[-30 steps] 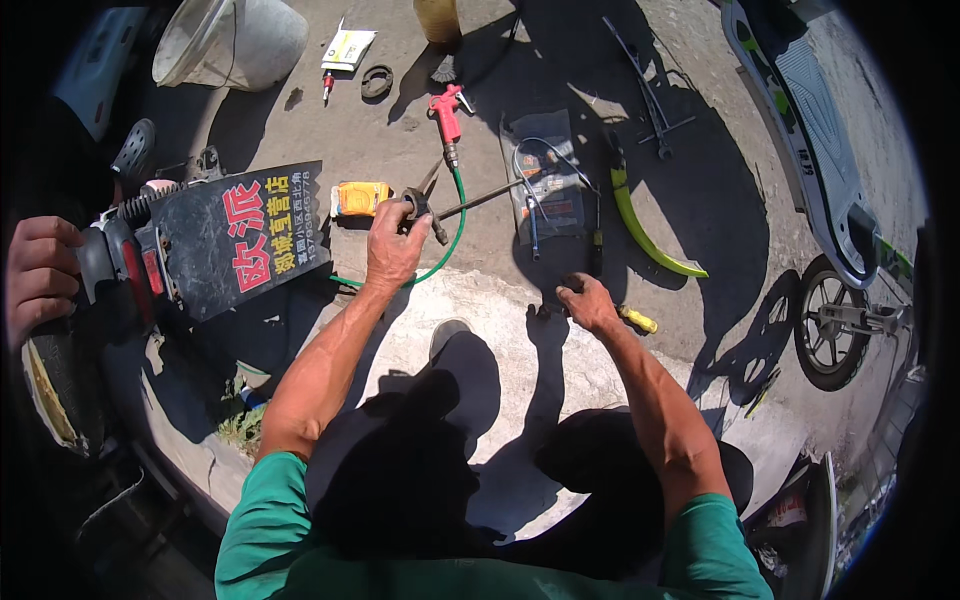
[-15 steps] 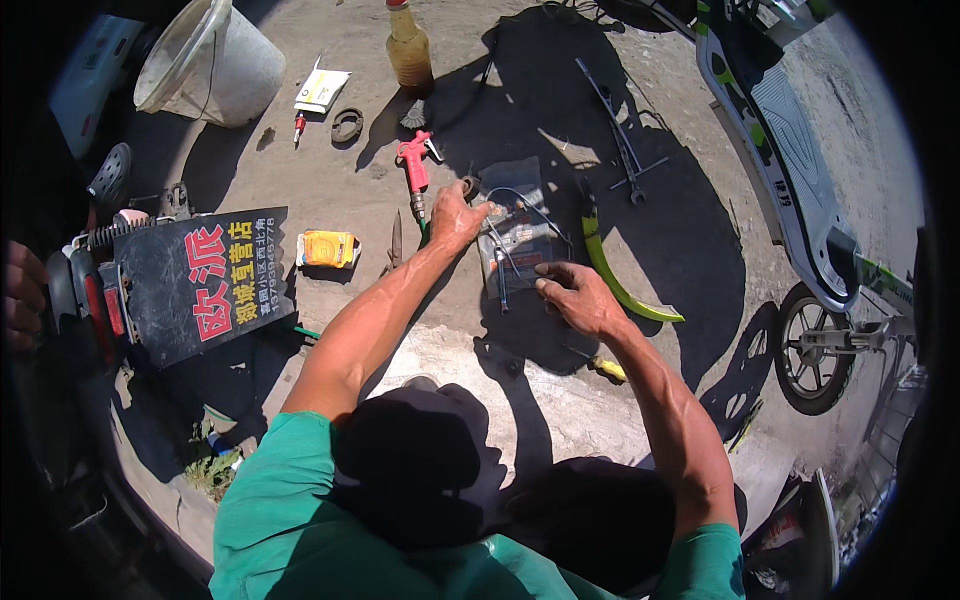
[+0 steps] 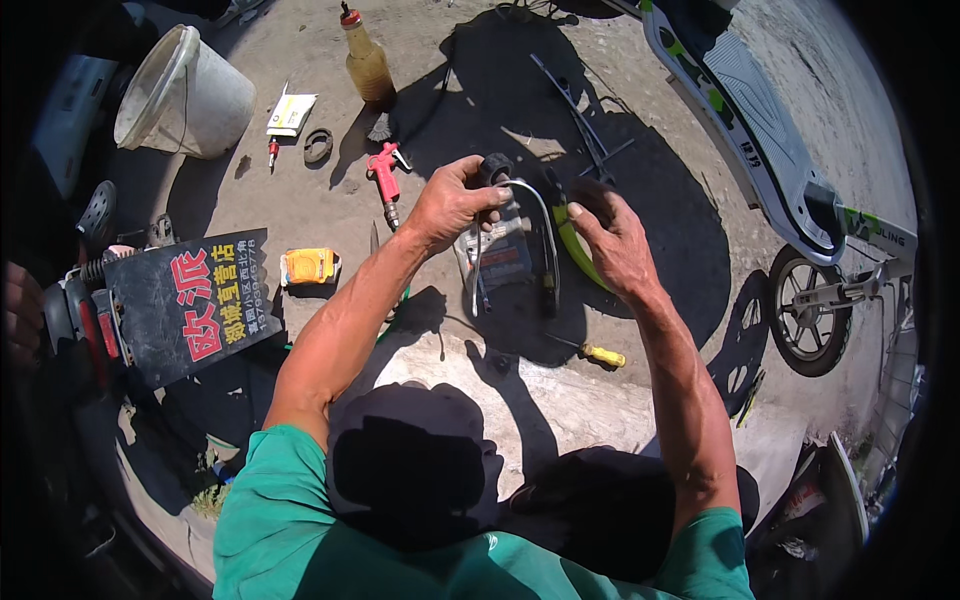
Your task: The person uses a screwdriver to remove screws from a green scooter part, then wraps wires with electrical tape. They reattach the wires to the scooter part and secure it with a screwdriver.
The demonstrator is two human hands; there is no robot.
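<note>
Raised over the ground, my left hand [image 3: 458, 208] pinches a small dark round part [image 3: 495, 168] with pale cables [image 3: 547, 220] looping down from it. My right hand [image 3: 618, 245] is held up to the right of the cables, thumb and fingers parted, holding nothing I can see. Beneath the cables lies a clear plastic bag [image 3: 510, 262]. A curved lime-green strip [image 3: 577, 248] lies partly behind my right hand. The red air blow gun [image 3: 383, 172] rests just left of my left hand.
Around lie a yellow-handled screwdriver [image 3: 604, 355], wrenches [image 3: 585, 120], a yellow packet [image 3: 310, 266], a dark ring [image 3: 318, 147] and a black sign board [image 3: 190, 310]. A bottle [image 3: 367, 65] and white bucket [image 3: 190, 95] stand farther off. A scooter [image 3: 755, 150] borders the right.
My left hand has lifted the dark round part with its cables off the plastic bag. My right hand has risen away from the bag, up and to the right.
</note>
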